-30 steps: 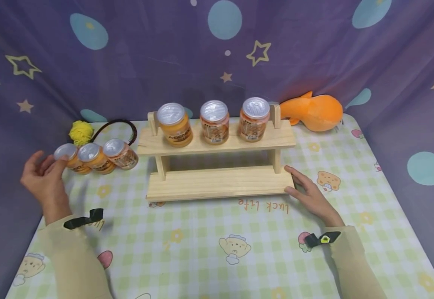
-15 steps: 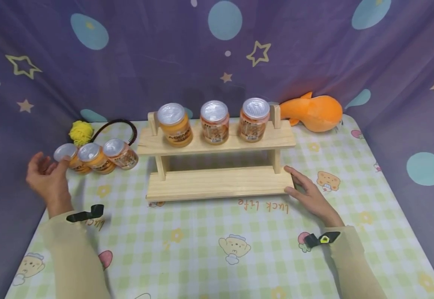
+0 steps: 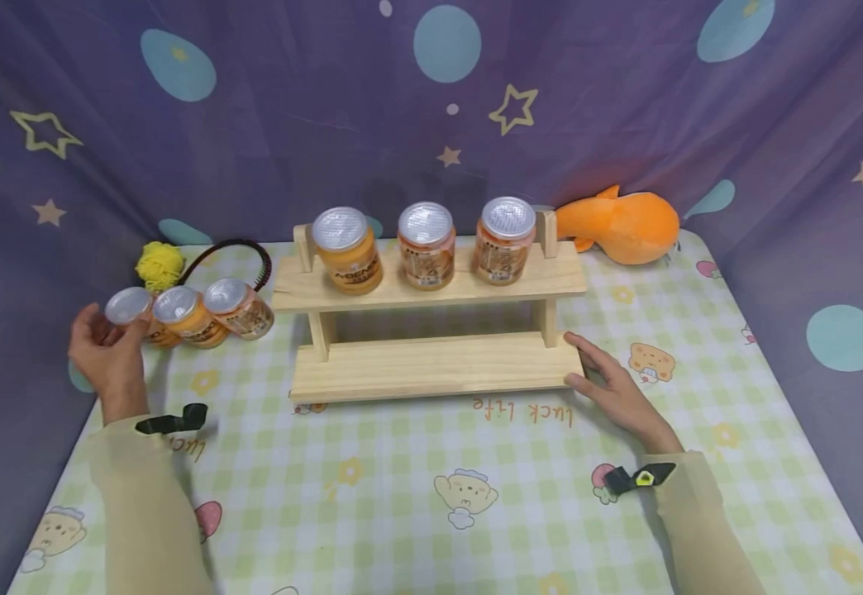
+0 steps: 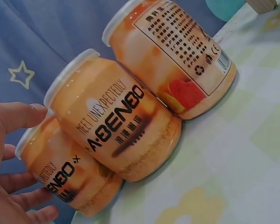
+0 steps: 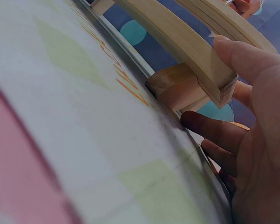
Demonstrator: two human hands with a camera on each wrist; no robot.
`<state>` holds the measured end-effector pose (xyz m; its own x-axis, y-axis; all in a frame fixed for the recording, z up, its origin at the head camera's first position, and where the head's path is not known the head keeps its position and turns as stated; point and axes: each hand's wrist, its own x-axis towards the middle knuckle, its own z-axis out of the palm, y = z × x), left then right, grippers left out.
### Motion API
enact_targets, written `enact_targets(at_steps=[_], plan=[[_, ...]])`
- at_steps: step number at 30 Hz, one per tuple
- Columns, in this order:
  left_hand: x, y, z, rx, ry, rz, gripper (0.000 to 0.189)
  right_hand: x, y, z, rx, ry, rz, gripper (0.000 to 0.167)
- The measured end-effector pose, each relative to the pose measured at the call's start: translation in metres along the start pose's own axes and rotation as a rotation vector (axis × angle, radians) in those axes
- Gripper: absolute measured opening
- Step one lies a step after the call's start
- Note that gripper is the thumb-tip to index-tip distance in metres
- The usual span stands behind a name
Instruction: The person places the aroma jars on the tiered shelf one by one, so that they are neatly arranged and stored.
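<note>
Three jars with silver lids and orange labels stand side by side at the left in the head view: the left jar (image 3: 162,333), the middle jar (image 3: 204,328) and the right jar (image 3: 249,319). My left hand (image 3: 112,355) is beside the left jar, its thumb near the lid and its fingers loosely bent along the jar's outer side. In the left wrist view no firm grip on that jar (image 4: 67,170) shows. With thumb and fingers my right hand (image 3: 617,392) holds the right end of a two-tier wooden shelf's lower board (image 3: 439,365).
On the upper board (image 3: 394,296) stand three more jars, including one at its centre (image 3: 427,252). An orange plush toy (image 3: 640,227) lies behind right. A yellow pompom (image 3: 159,264) and a dark headband (image 3: 264,256) lie behind the left jars. A checked cloth (image 3: 372,512) covers the table.
My left hand has moved to the right, closer against the left jar. The right hand, the shelf and all the jars stay where they were.
</note>
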<state>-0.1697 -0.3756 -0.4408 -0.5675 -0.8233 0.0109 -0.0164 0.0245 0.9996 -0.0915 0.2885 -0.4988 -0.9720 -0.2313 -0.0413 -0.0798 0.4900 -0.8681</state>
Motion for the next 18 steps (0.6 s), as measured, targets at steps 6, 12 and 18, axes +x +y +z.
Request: enact_targets(at_steps=[6,12,18], plan=[[0.004,-0.004,0.002,0.018,-0.021,0.008,0.066,0.000,0.001,0.002,0.020,0.010,-0.020,0.065],[0.009,-0.007,0.002,0.051,-0.051,0.022,0.067,0.000,0.000,0.002,0.027,0.011,-0.023,0.066],[0.016,-0.009,0.003,-0.066,-0.115,-0.003,0.067,0.000,0.000,0.001,0.018,0.009,-0.028,0.066]])
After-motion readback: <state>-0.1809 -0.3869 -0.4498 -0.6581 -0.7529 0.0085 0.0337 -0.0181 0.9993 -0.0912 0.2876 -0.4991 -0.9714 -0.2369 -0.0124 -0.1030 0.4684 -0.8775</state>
